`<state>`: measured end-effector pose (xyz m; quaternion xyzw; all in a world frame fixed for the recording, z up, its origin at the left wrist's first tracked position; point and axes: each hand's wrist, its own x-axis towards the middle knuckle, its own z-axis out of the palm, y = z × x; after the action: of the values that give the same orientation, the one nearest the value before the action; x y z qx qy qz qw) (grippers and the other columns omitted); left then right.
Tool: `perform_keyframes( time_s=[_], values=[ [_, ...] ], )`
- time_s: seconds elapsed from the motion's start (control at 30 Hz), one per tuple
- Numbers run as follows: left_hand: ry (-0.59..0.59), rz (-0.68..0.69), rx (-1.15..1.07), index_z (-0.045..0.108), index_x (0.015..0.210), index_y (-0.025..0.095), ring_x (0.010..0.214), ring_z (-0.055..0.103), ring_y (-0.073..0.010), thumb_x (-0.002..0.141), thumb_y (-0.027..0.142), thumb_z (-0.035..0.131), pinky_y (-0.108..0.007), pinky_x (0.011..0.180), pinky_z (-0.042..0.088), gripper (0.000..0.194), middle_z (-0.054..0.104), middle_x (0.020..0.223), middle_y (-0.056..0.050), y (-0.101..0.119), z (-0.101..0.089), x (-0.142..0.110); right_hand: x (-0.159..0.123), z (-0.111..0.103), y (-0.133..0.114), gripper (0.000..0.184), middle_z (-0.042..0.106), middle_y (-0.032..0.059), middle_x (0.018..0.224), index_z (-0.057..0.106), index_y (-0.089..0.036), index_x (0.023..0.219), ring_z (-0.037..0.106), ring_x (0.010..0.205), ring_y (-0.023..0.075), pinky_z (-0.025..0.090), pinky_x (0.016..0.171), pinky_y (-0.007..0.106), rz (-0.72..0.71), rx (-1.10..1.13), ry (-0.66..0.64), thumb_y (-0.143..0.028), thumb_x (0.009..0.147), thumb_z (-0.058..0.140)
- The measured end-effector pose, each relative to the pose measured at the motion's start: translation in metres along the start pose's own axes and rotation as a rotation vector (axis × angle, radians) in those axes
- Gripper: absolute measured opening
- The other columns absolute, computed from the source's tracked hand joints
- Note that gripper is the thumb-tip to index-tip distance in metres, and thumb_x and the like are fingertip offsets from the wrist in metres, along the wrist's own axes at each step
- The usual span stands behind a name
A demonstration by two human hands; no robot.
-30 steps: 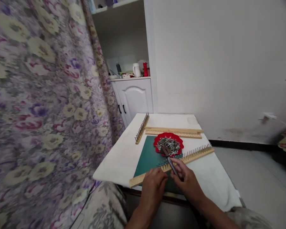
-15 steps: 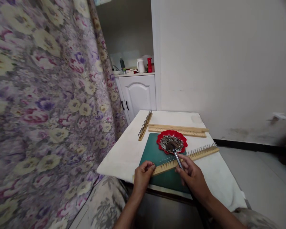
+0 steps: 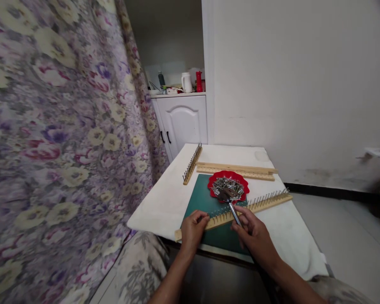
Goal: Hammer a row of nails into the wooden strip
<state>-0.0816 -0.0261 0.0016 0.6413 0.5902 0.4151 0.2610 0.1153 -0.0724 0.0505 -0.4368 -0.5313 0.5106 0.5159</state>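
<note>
A hammer with a dark claw head and a shiny metal shaft is in my right hand, its fingers wrapped around the handle. The hammer's head hangs just above the near side of a red scalloped dish full of loose nails. Below it, a wooden strip with a row of upright nails lies slantwise across a green mat. My left hand is closed in a pinch at the strip's left part, beside the last standing nail. What its fingertips hold is too small to make out.
More wooden strips lie behind the dish. Another nail-studded strip sits at the back left of the white-covered table. A floral curtain hangs at left, and a white cabinet stands behind.
My left hand has shifted slightly, its fingertips now higher and a little right over the strip, uncovering the strip's left end. The hammer stays nearly in place. The camera view tilts slightly.
</note>
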Motion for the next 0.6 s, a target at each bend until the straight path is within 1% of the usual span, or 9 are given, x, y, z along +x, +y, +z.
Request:
perform_keyframes(
  time_s=[0.2, 0.4, 0.6],
  values=[
    [0.004, 0.0, 0.081, 0.066, 0.072, 0.019, 0.069, 0.058, -0.0132, 0.077, 0.028, 0.054, -0.021, 0.062, 0.038, 0.016, 0.063, 0.075, 0.001, 0.0007, 0.0013, -0.0011, -0.0004, 0.0003, -0.0004, 0.037, 0.053, -0.0065, 0.065, 0.05, -0.024, 0.118, 0.038, 0.038, 0.0046, 0.035, 0.036, 0.016, 0.007, -0.01, -0.004, -0.027, 0.082, 0.058],
    [-0.001, 0.002, 0.135, 0.066, 0.072, 0.019, 0.07, 0.058, -0.0128, 0.077, 0.028, 0.054, -0.021, 0.063, 0.037, 0.015, 0.062, 0.075, 0.001, 0.0014, 0.0014, -0.0017, -0.0005, 0.0, -0.001, 0.037, 0.056, -0.0056, 0.067, 0.05, -0.023, 0.117, 0.039, 0.037, 0.0044, 0.035, 0.036, 0.016, 0.029, -0.024, -0.014, -0.026, 0.082, 0.058],
    [-0.015, 0.005, 0.151, 0.065, 0.072, 0.02, 0.068, 0.057, -0.0122, 0.078, 0.028, 0.053, -0.021, 0.061, 0.036, 0.016, 0.061, 0.074, 0.001, 0.0, 0.0028, -0.0029, -0.0021, 0.0032, 0.0006, 0.038, 0.056, -0.0068, 0.067, 0.049, -0.023, 0.117, 0.039, 0.033, 0.0028, 0.033, 0.033, 0.015, 0.087, 0.029, -0.13, -0.025, 0.079, 0.058]
  ],
)
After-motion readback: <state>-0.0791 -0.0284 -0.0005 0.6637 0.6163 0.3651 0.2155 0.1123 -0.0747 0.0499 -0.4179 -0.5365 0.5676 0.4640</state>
